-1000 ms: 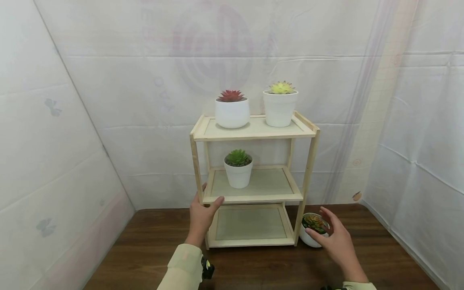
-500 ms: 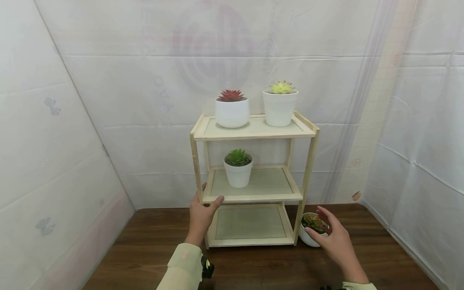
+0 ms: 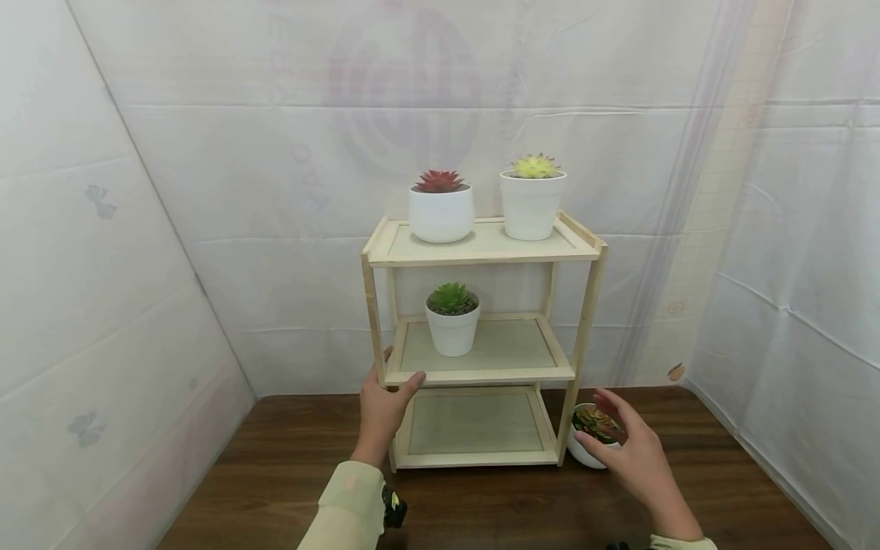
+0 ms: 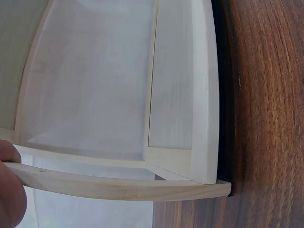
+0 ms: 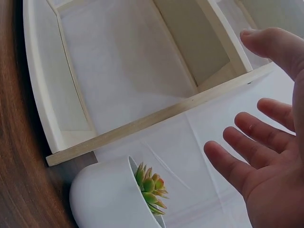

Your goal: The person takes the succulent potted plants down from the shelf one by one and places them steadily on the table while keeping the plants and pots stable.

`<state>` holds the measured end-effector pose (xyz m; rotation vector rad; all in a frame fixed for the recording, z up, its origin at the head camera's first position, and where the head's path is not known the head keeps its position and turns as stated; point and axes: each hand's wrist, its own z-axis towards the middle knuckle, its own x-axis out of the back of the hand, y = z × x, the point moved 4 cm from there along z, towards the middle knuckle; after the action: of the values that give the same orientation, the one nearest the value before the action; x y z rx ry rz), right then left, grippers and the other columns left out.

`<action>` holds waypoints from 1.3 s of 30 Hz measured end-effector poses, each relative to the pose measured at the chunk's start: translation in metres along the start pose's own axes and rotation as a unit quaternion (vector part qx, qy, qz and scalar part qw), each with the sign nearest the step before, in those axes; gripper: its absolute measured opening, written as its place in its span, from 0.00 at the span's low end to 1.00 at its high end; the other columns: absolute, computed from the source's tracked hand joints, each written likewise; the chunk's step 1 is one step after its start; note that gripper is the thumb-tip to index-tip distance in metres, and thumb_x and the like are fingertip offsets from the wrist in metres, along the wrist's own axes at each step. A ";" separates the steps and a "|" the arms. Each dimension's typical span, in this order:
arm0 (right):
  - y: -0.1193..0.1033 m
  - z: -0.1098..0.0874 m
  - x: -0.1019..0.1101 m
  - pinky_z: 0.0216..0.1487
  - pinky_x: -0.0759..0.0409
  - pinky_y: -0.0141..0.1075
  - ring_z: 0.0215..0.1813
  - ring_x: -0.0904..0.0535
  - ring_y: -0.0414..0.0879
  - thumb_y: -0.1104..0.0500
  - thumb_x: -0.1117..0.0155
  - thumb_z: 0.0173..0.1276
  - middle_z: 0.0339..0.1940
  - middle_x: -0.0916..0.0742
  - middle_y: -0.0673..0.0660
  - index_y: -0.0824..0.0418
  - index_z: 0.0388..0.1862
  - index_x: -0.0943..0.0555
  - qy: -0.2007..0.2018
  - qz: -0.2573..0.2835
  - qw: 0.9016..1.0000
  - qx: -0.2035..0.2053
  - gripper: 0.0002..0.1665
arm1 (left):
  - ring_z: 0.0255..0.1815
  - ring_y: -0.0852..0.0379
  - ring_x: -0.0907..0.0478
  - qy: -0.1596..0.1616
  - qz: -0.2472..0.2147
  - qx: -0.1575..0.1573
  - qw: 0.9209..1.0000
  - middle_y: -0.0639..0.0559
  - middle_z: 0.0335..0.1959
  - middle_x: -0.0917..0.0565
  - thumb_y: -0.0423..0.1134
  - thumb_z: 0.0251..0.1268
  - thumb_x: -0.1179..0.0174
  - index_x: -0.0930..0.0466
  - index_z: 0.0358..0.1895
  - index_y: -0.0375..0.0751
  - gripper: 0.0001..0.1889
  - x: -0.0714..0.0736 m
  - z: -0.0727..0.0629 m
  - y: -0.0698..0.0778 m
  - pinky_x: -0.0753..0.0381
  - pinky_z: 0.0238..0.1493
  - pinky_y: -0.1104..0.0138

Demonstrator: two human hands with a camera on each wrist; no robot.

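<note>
A three-tier wooden shelf [image 3: 481, 376] stands on the table. My left hand [image 3: 383, 412] grips its left front post at the middle tier, thumb over the tier's front edge and fingers behind; in the left wrist view only fingertips show at the post [image 4: 118, 188]. My right hand [image 3: 635, 458] is apart from the shelf's right side, fingers spread and slightly bent, holding nothing. Just beyond it, a white round pot with a green-orange succulent [image 3: 584, 452] sits on the table beside the right post. The right wrist view shows that pot [image 5: 107, 197] below the bare fingers.
On the top tier stand a white pot with a red succulent [image 3: 441, 215] and one with a yellow-green succulent [image 3: 532, 206]. A green succulent in a white pot [image 3: 453, 334] is on the middle tier's left. White sheeting [image 3: 275, 191] surrounds the dark wooden table [image 3: 289, 458].
My right hand has shifted slightly left, toward the shelf, its fingers still apart. The left hand, the shelf and the pots have stayed in place.
</note>
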<state>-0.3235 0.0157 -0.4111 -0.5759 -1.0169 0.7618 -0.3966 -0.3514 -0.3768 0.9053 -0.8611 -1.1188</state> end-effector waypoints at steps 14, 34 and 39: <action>-0.011 0.002 -0.002 0.53 0.21 0.26 0.57 0.32 0.17 0.48 0.28 0.60 0.65 0.23 0.58 0.53 0.73 0.36 0.001 0.020 0.999 0.027 0.44 | 0.65 0.48 0.27 0.010 -0.012 -0.010 1.000 0.46 0.65 0.26 0.53 0.51 0.27 0.38 0.72 0.53 0.44 -0.002 0.013 -0.033 0.25 0.61 0.49; -0.026 0.008 -0.005 0.53 0.18 0.34 0.55 0.29 0.19 0.50 0.27 0.59 0.65 0.22 0.60 0.53 0.72 0.35 0.000 0.041 0.998 0.052 0.44 | 0.64 0.48 0.26 0.023 -0.006 -0.012 1.000 0.45 0.64 0.25 0.54 0.50 0.27 0.36 0.71 0.51 0.44 -0.002 0.014 -0.034 0.24 0.60 0.50; -0.030 0.011 -0.005 0.54 0.19 0.35 0.59 0.21 0.43 0.48 0.28 0.60 0.66 0.23 0.58 0.52 0.73 0.36 -0.003 0.037 0.998 0.044 0.44 | 0.64 0.47 0.26 0.023 -0.006 -0.013 1.000 0.45 0.63 0.25 0.54 0.50 0.26 0.36 0.71 0.51 0.44 -0.002 0.014 -0.035 0.24 0.60 0.49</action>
<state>-0.3265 -0.0060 -0.3872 -0.5364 -0.9673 0.8697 -0.4225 -0.3578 -0.4035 0.9123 -0.8023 -1.1122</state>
